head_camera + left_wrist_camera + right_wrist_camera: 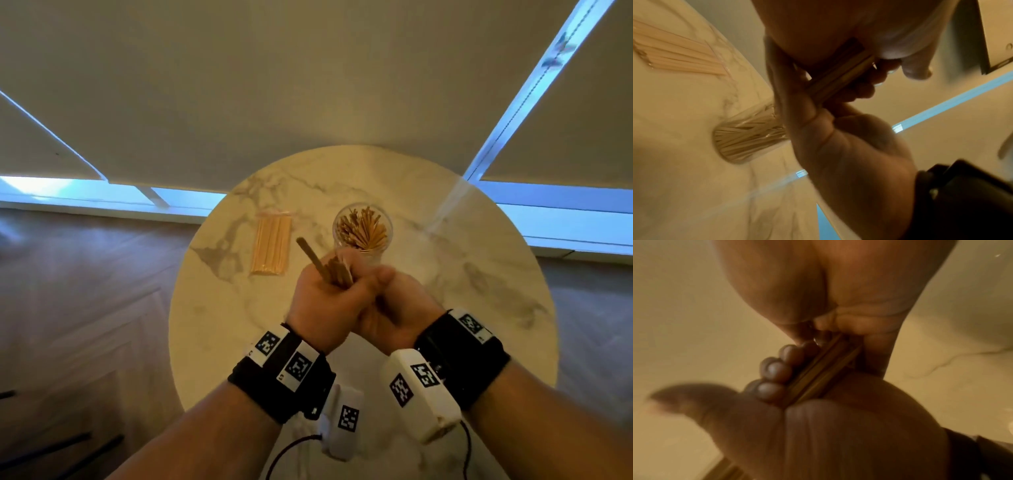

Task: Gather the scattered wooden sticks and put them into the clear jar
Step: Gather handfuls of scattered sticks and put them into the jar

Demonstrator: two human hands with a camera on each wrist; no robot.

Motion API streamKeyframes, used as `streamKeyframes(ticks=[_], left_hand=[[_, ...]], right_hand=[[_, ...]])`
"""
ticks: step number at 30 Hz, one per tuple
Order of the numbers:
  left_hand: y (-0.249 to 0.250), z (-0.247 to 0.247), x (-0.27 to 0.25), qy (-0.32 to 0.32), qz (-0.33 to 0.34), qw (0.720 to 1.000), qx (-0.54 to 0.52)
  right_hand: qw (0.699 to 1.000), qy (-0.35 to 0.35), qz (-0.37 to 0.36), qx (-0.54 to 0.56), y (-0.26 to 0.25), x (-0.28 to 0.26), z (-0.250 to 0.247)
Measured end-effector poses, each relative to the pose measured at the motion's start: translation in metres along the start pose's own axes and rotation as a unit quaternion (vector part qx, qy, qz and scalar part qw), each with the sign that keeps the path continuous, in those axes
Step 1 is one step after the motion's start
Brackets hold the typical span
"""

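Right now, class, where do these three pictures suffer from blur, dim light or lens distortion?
Head view: the wide lens bows the window frames, and the jar stays sharp. Left wrist view: the loose sticks smear softly. Right wrist view: dim and blurred, especially the right hand.

Probably a home — marble table [445, 274], herringbone wood floor [85, 291].

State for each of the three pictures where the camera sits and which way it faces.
Head: worn high, looking down on round table, clear jar, both hands gripping sticks.
Left wrist: along left hand; jar lies beyond.
Right wrist: along right hand; fingers curl round sticks.
All share the held sticks.
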State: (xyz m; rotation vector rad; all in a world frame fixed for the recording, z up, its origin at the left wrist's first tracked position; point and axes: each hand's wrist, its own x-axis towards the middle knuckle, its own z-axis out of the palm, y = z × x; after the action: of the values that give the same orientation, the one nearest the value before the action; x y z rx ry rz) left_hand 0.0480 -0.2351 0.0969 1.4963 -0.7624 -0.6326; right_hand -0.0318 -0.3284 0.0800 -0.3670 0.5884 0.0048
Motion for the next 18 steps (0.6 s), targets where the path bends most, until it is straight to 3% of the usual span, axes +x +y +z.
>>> streamKeyframes(ticks=[3, 10, 12, 14, 16, 18], left_hand=[[-0.006, 0.002, 0.000, -0.001, 0.024, 0.999, 0.026], [-0.002, 0.005, -0.004, -0.008, -0.080, 0.997, 0.015], [-0.001, 0.002, -0.003, -0.025, -0.106, 0.994, 0.005], [-0.004, -0.004, 0.000, -0.060, -0.129, 0.988, 0.055], [-0.009, -0.008, 0.001, -0.086, -0.153, 0.979, 0.108], [-0.011, -0.010, 0.003, -0.111, -0.174, 0.970, 0.131]], right_hand=[[1.000, -0.009, -0.021, 0.005, -0.002, -0.005, 0.001], [0.997, 0.040, -0.026, -0.064, 0.000, -0.013, 0.005], [0.975, 0.089, -0.109, -0.173, -0.006, -0.019, 0.013], [0.907, 0.114, -0.280, -0.293, -0.018, -0.027, 0.017], [0.811, 0.057, -0.415, -0.407, -0.034, -0.040, 0.028], [0.698, 0.026, -0.435, -0.568, -0.044, -0.049, 0.040]])
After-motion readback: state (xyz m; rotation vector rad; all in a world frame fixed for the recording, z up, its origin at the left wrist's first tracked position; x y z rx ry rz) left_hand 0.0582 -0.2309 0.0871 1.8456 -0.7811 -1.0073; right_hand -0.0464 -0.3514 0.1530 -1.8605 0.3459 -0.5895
